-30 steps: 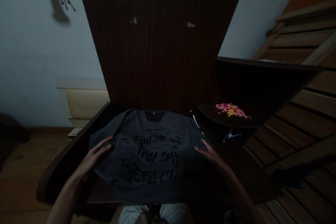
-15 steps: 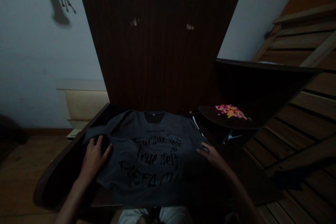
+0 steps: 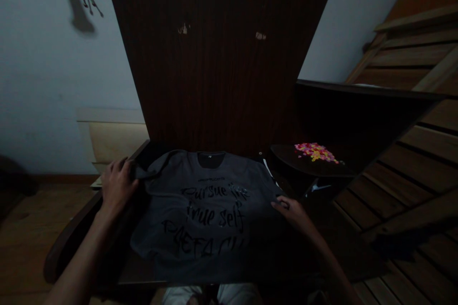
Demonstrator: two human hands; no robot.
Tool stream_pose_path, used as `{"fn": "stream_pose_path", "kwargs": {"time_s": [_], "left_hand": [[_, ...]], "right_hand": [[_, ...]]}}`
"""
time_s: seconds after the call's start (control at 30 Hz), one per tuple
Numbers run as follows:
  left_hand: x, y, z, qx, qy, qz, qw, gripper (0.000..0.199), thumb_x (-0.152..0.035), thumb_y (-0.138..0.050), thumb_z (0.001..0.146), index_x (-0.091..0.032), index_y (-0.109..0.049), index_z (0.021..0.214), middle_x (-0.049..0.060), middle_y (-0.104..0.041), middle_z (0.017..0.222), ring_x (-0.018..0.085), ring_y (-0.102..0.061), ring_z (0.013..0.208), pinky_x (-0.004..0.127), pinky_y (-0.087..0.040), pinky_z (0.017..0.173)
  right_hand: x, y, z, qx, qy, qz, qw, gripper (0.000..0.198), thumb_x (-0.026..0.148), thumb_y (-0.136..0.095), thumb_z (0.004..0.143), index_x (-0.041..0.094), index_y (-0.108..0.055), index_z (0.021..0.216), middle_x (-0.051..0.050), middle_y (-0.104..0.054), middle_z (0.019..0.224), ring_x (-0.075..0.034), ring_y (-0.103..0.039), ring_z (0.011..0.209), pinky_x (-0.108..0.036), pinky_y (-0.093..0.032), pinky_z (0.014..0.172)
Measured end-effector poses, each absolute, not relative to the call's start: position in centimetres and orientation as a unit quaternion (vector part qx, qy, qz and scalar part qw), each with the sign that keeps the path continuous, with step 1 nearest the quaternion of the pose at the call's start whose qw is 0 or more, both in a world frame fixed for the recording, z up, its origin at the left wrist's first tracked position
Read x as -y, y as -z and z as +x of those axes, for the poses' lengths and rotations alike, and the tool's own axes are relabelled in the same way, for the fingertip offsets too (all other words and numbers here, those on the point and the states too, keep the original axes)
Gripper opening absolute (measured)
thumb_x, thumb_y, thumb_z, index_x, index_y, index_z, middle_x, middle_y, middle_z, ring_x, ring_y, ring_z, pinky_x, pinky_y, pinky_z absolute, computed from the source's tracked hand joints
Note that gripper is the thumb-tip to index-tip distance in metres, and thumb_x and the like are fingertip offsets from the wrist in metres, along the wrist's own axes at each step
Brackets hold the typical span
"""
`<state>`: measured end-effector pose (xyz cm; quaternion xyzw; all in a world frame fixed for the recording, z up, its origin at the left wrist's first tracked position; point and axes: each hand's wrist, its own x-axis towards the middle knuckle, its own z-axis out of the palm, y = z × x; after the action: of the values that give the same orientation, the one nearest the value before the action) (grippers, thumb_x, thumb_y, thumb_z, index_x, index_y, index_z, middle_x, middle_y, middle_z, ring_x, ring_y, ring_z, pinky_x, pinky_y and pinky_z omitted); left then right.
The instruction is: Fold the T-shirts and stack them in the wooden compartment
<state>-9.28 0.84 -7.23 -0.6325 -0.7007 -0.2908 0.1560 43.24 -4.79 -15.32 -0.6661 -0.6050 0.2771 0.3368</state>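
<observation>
A dark grey T-shirt (image 3: 214,202) lies face up on a dark wooden desk (image 3: 138,271), its neckline toward the back panel and black lettering across the chest. My left hand (image 3: 117,185) is closed on the sleeve at the left, stretching it outward over the desk's left edge. At the right side of the shirt, my right hand (image 3: 291,210) pinches the cloth by the other sleeve. The shirt's lower right part fades into shadow.
On a curved dark shelf (image 3: 286,155) at the right lies a heap of small pink and yellow pieces (image 3: 317,151). A tall dark wood panel (image 3: 222,66) rises behind the shirt. Wooden slats (image 3: 429,152) stand at the far right, and a raised rim (image 3: 57,252) borders the desk's left.
My left hand has moved up and left, closing on the sleeve and drawing it outward. My right hand stays at the shirt's right side almost unmoved.
</observation>
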Motion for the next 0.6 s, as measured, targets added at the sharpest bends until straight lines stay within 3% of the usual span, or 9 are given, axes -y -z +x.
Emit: {"fn": "stream_pose_path", "kwargs": {"time_s": [0.17, 0.33, 0.43, 0.53, 0.6], "left_hand": [[-1.1, 5.1, -10.8, 0.774, 0.285, -0.563, 0.052, 0.036, -0.031, -0.046, 0.077, -0.012, -0.07, 0.095, 0.017, -0.07, 0.103, 0.033, -0.062, 0.103, 0.042, -0.049, 0.089], [-1.5, 1.4, -12.1, 0.806, 0.372, -0.459, -0.002, 0.057, -0.04, -0.06, 0.069, -0.015, -0.06, 0.12, 0.012, -0.071, 0.093, 0.026, -0.067, 0.082, 0.035, -0.053, 0.073], [-2.3, -0.6, -12.7, 0.808, 0.359, -0.457, -0.09, 0.061, -0.036, -0.062, 0.065, -0.009, -0.059, 0.12, 0.006, -0.067, 0.071, 0.021, -0.064, 0.064, 0.029, -0.051, 0.058], [-3.0, -2.1, -12.5, 0.739, 0.335, -0.52, -0.267, 0.048, -0.031, -0.059, 0.063, -0.008, -0.065, 0.105, 0.0, -0.061, 0.057, 0.015, -0.055, 0.049, 0.023, -0.043, 0.044], [-3.3, -2.9, -11.8, 0.686, 0.348, -0.562, -0.304, 0.041, -0.03, -0.061, 0.06, -0.01, -0.069, 0.094, 0.0, -0.061, 0.054, 0.013, -0.05, 0.043, 0.021, -0.036, 0.037]], "right_hand": [[4.9, 14.6, 42.7, 0.615, -0.249, -0.676, 0.322, 0.04, 0.059, -0.054, 0.07, 0.02, -0.059, 0.064, 0.004, -0.046, 0.05, -0.012, -0.042, 0.051, -0.024, -0.031, 0.05], [4.7, 14.5, 42.2, 0.624, -0.194, -0.689, 0.312, 0.037, 0.055, -0.052, 0.072, 0.02, -0.054, 0.059, 0.002, -0.049, 0.051, -0.012, -0.043, 0.051, -0.024, -0.031, 0.05], [4.6, 14.6, 42.1, 0.628, -0.173, -0.697, 0.299, 0.035, 0.052, -0.052, 0.074, 0.021, -0.053, 0.058, 0.002, -0.049, 0.05, -0.012, -0.043, 0.05, -0.024, -0.03, 0.05], [4.6, 14.8, 41.9, 0.637, -0.161, -0.699, 0.282, 0.034, 0.051, -0.051, 0.075, 0.022, -0.05, 0.057, 0.002, -0.048, 0.05, -0.013, -0.043, 0.05, -0.025, -0.028, 0.05], [4.5, 15.0, 41.7, 0.643, -0.157, -0.696, 0.278, 0.034, 0.051, -0.05, 0.076, 0.022, -0.049, 0.058, 0.002, -0.046, 0.05, -0.013, -0.042, 0.05, -0.024, -0.028, 0.05]]}}
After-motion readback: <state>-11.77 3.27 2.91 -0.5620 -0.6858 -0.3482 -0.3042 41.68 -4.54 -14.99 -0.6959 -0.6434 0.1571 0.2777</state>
